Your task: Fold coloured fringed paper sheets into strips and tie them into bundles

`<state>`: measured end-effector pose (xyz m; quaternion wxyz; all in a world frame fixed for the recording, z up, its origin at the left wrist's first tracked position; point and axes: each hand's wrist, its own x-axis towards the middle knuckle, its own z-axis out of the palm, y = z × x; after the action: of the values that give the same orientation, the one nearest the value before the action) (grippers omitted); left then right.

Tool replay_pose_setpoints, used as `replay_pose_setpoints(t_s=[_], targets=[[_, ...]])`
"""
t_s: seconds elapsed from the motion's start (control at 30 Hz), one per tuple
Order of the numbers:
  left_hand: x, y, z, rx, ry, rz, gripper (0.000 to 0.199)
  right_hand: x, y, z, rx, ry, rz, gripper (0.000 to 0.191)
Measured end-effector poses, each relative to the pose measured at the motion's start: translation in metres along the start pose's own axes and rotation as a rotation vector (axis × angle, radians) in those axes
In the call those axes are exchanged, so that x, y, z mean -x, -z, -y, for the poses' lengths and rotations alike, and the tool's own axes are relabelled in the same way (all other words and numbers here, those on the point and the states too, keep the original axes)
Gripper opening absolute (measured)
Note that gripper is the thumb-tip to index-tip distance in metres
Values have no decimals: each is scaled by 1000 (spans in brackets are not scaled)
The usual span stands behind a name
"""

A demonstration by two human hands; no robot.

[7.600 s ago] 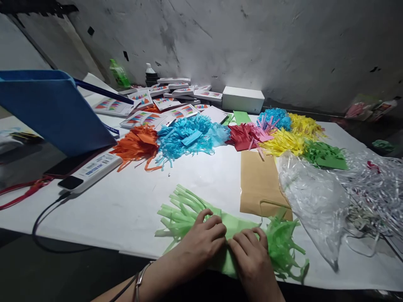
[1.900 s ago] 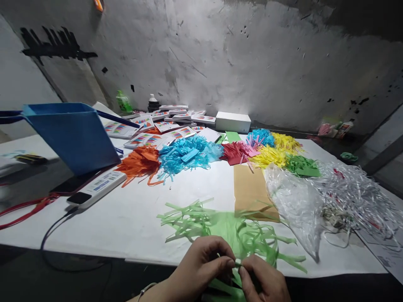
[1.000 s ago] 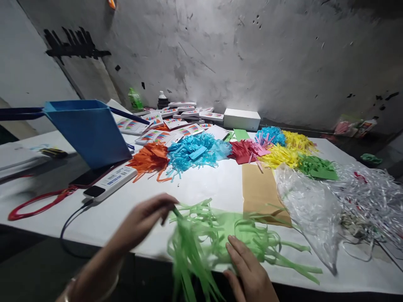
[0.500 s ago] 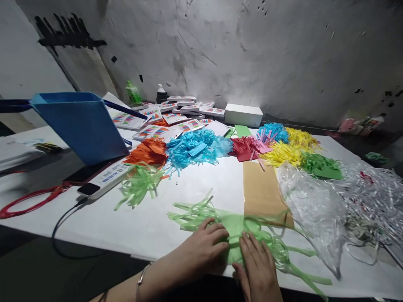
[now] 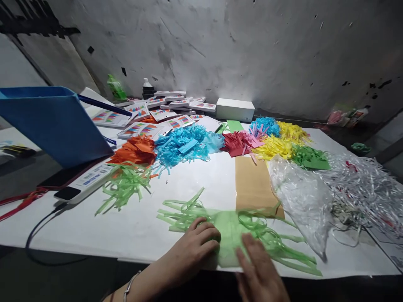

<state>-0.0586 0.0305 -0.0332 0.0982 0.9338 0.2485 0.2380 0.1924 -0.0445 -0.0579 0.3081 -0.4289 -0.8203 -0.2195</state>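
Observation:
Light green fringed tissue paper (image 5: 226, 235) lies across the near edge of the table, its plain middle between two bunches of cut strips. My left hand (image 5: 201, 243) rests on the left part of this paper with curled fingers; its thumb is hidden. To the right, my right hand (image 5: 260, 264) is blurred by motion. Its fingers are stretched out over or just above the paper's near right side, with nothing seen in them. Whether they touch the paper I cannot tell.
Across the table lie orange (image 5: 135, 151), blue (image 5: 185, 144), dark red (image 5: 236, 142) and yellow (image 5: 278, 147) fringe bundles. A brown paper piece (image 5: 253, 184) and clear plastic bag (image 5: 302, 201) lie beyond the right hand. A blue box (image 5: 56, 126) and white power bank (image 5: 85, 180) stand left.
My right hand has come off the middle of the green paper toward me and blurred. The left hand stays on the paper. The whole view has shifted, so things appear further left.

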Motion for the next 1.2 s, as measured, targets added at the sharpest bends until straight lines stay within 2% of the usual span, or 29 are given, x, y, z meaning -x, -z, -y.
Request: replay_pose_setpoints(t_s=[0.03,0.13,0.23,0.33,0.43,0.5,0.53,0.57,0.63,0.67,0.7,0.73,0.8,0.87,0.93,1.0,1.03,1.1,1.17,1.2], targets=[[1,1,1,-9,-11,-6,23,-10,-6,10,-37,59,58,50],[10,7,8,-36,-32,-26,23,-18,-17,19,-44,54,145,35],[23,11,13,-50,-12,-42,25,-4,-13,4,-32,26,159,23],[30,9,13,-49,5,-63,27,21,-1,-22,22,-13,186,14],[32,7,11,-46,10,-75,28,48,16,-52,239,-192,157,32],[31,7,11,-51,11,-78,28,60,28,-65,448,-413,29,39],[31,6,11,-53,10,-79,28,62,33,-67,531,-501,-69,35],[30,6,10,-53,11,-81,28,60,36,-64,568,-539,-165,28],[29,6,10,-52,13,-86,28,43,34,-44,462,-426,-271,23],[29,5,9,-49,13,-87,27,30,29,-28,318,-298,-251,23],[28,5,8,-45,13,-86,26,14,21,-10,133,-137,-156,25],[27,4,8,-43,10,-83,25,-2,11,9,-13,-62,-71,29],[27,3,7,-43,4,-77,23,-28,-12,40,-111,-10,64,42],[27,3,7,-46,-1,-69,22,-37,-33,50,-71,-78,112,51],[28,4,7,-44,-5,-63,23,-25,-44,34,64,-169,138,55],[29,4,7,-36,-4,-65,27,2,-42,0,257,-236,130,56],[29,4,7,-33,-1,-71,28,18,-35,-18,355,-281,108,57],[29,5,6,-29,2,-83,28,42,-15,-45,513,-474,56,61],[27,4,6,-29,-2,-87,27,50,5,-51,550,-591,-68,51],[26,4,6,-30,-5,-88,26,47,12,-45,494,-557,-114,52]])
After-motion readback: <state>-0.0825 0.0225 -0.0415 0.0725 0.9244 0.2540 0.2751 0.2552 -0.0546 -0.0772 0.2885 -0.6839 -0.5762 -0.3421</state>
